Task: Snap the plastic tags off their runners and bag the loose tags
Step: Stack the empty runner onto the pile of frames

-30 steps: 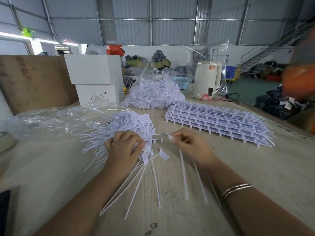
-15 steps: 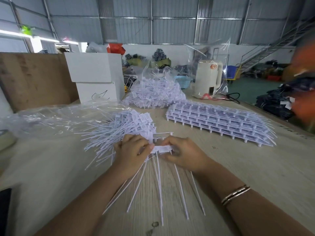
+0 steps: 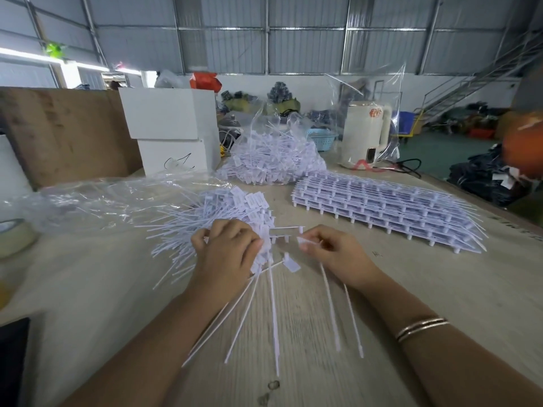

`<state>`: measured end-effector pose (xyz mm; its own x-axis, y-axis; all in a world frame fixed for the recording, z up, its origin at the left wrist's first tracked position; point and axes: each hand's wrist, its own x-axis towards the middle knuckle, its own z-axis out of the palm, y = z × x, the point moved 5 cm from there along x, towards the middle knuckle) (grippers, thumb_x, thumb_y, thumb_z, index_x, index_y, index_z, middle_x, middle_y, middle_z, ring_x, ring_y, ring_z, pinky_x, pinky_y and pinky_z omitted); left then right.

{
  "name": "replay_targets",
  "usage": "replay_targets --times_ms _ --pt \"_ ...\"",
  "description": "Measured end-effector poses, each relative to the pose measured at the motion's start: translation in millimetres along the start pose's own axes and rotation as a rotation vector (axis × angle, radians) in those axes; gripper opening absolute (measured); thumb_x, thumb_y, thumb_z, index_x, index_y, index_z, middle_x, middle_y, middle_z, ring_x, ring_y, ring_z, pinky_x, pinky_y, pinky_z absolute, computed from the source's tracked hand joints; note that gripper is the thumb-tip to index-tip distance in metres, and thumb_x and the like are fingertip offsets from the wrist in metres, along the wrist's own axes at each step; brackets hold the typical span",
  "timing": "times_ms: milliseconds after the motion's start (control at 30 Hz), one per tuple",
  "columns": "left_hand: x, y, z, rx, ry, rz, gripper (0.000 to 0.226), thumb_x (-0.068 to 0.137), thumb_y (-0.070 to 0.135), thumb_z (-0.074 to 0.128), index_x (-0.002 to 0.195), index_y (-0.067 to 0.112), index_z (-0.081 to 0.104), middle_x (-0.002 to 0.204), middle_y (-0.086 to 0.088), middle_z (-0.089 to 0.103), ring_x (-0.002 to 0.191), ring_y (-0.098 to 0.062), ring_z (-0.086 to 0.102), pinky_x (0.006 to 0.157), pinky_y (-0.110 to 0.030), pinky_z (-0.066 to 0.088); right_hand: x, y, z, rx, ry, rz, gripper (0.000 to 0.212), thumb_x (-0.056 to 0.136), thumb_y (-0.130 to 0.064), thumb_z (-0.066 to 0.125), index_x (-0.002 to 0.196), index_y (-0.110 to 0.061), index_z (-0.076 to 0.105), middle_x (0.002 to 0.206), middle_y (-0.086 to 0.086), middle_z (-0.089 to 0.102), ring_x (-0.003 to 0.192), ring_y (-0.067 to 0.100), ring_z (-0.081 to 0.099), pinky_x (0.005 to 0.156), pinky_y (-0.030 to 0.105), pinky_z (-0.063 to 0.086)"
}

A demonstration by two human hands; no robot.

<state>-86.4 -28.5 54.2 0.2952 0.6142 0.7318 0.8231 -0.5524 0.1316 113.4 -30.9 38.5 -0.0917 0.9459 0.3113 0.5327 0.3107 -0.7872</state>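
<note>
Tags (image 3: 223,218) lie heaped on a pale wooden table (image 3: 440,289) in a metal-walled warehouse; the left hand (image 3: 226,254) grips a bunch beside the heap, the right hand (image 3: 332,254) pinches two strips.

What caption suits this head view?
Left hand grips a bunch of loose tags while right hand pinches two more.

No readable text. Black scribble on lower white box (image 3: 179,155), illegible. Red-orange logo on kettle (image 3: 376,112), blurred. Faint print on table edge (image 3: 529,235), unreadable.
</note>
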Motion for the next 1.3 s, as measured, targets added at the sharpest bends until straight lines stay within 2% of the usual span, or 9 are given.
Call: replay_targets --times_ms 133,233,400,533,633,800,1033,1133,1300 --pt "2 -8 5 0.042 -0.047 -0.112 0.049 0.089 0.047 0.021 0.093 0.029 0.066 0.105 0.010 0.057 0.106 -0.016 0.047 0.080 -0.033 0.015 -1 -19 33 -0.099 -0.060 -0.185 0.022 0.082 -0.028 0.070 0.102 -0.025 0.061 0.093 -0.016 0.063 0.085 0.003 0.061 0.076 0.023 0.048" --pt "1 1 15 -0.070 -0.160 -0.042 0.056 0.084 0.057 0.015 0.082 0.029 0.064 0.085 0.019 0.051 0.099 -0.009 0.044 0.077 -0.028 0.011 -2 -29 42 -0.116 -0.036 -0.262 0.031 0.082 -0.023 0.072 0.108 -0.020 0.056 0.098 -0.006 0.063 0.090 0.007 0.060 0.078 0.024 0.048" --pt "2 3 21 -0.182 -0.163 -0.046 0.035 0.084 0.047 0.035 0.076 0.025 0.062 0.071 0.018 0.047 0.094 -0.009 0.042 0.078 -0.030 0.014 -6 -28 40 0.100 -0.134 -0.252 0.029 0.081 -0.002 0.068 0.104 -0.016 0.055 0.098 0.004 0.061 0.087 0.012 0.057 0.077 0.025 0.046" --pt "2 -4 19 -0.094 -0.177 -0.065 0.050 0.080 0.058 0.028 0.085 0.025 0.065 0.089 0.013 0.061 0.104 -0.006 0.042 0.076 -0.027 0.011 0 -20 29 -0.149 -0.042 -0.258 0.016 0.081 -0.012 0.071 0.095 -0.013 0.065 0.084 0.000 0.065 0.071 0.018 0.059 0.069 0.037 0.049" --pt "3 0 16 -0.120 -0.165 -0.008 0.047 0.082 0.057 0.033 0.082 0.023 0.065 0.087 0.014 0.061 0.100 -0.006 0.043 0.077 -0.028 0.012 -2 -23 30 -0.257 -0.028 -0.312 0.012 0.087 -0.025 0.065 0.096 -0.018 0.070 0.079 -0.011 0.068 0.067 0.008 0.061 0.066 0.027 0.049" --pt "8 7 0 -0.145 0.013 0.104 0.037 0.088 0.043 0.035 0.073 0.020 0.061 0.081 0.014 0.058 0.092 -0.006 0.040 0.073 -0.029 0.013 -3 -29 31 0.140 -0.080 -0.163 0.028 0.095 -0.013 0.052 0.070 -0.022 0.062 0.062 -0.007 0.062 0.053 0.003 0.052 0.059 0.014 0.041" --pt "13 -14 -27 -0.484 0.233 -0.149 0.039 0.091 0.032 0.032 0.075 0.006 0.057 0.075 0.007 0.051 0.086 -0.018 0.045 0.079 -0.038 0.024 -4 -13 4 0.533 0.142 0.083 0.020 0.096 -0.025 0.048 0.087 -0.017 0.065 0.082 0.004 0.062 0.067 0.009 0.056 0.065 0.018 0.047" --pt "9 -25 -30 -0.250 0.121 -0.097 0.044 0.089 0.043 0.031 0.076 0.015 0.063 0.084 0.010 0.058 0.096 -0.009 0.040 0.076 -0.031 0.015 -4 -3 -16 0.262 0.218 0.058 0.010 0.093 -0.026 0.054 0.091 -0.021 0.063 0.085 -0.004 0.058 0.069 0.001 0.051 0.068 0.014 0.042" --pt "8 -14 3 0.135 -0.117 -0.043 0.033 0.085 0.056 0.051 0.097 0.029 0.066 0.105 0.012 0.059 0.113 -0.016 0.044 0.088 -0.036 0.016 2 -22 35 0.128 0.035 -0.005 0.021 0.087 -0.012 0.065 0.107 -0.015 0.062 0.096 0.002 0.056 0.059 0.002 0.050 0.057 0.013 0.042"
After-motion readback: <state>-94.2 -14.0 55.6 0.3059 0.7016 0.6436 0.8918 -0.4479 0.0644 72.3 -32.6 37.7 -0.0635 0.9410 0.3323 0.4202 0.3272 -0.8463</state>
